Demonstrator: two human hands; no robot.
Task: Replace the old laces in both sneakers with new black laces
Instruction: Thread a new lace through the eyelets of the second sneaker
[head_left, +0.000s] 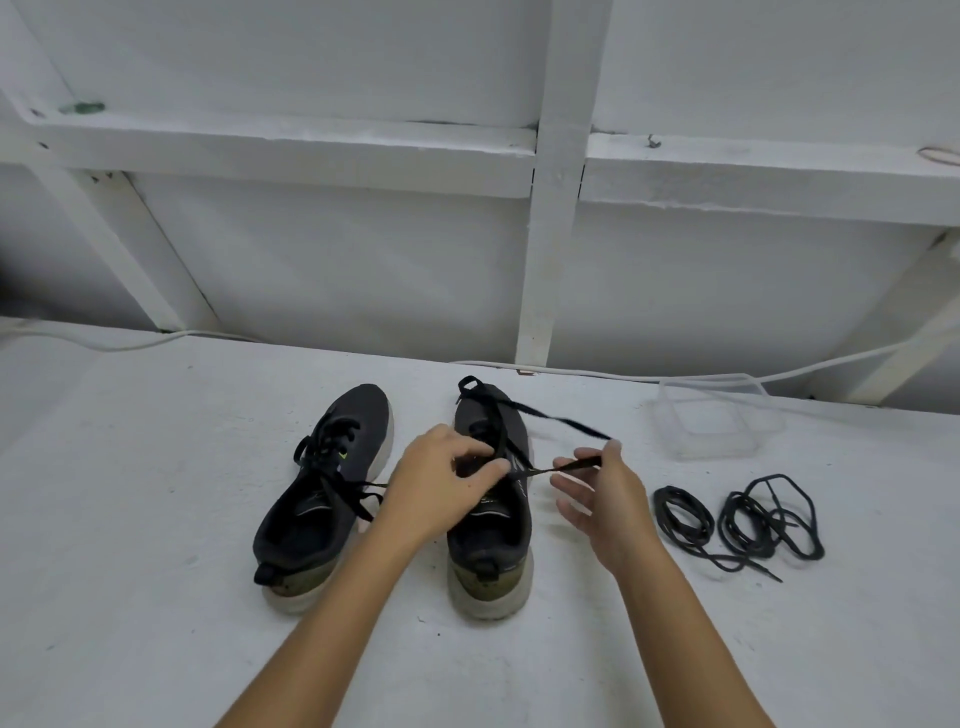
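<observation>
On the white desk (156, 519), the right sneaker (491, 499) sits at centre, where the left hand (441, 478) pinches its eyelet area and the right hand (597, 493) pinches the old lace (545, 415). A hard tug could likely jam the lace or drag the sneaker. At three o'clock lie the new black laces (737, 519); the clear container (717, 421) at two o'clock appears empty.

Open white table surface (156, 519) lies left of the left hand (441, 480) beyond the left sneaker (322, 493), and toward the viewer from both hands. The right sneaker (491, 499) sits under the left hand. Right of the right hand (608, 499), coiled black laces (737, 519) and a clear plastic container (717, 421) block passage; a taut lace (561, 421) crosses beyond it.
</observation>
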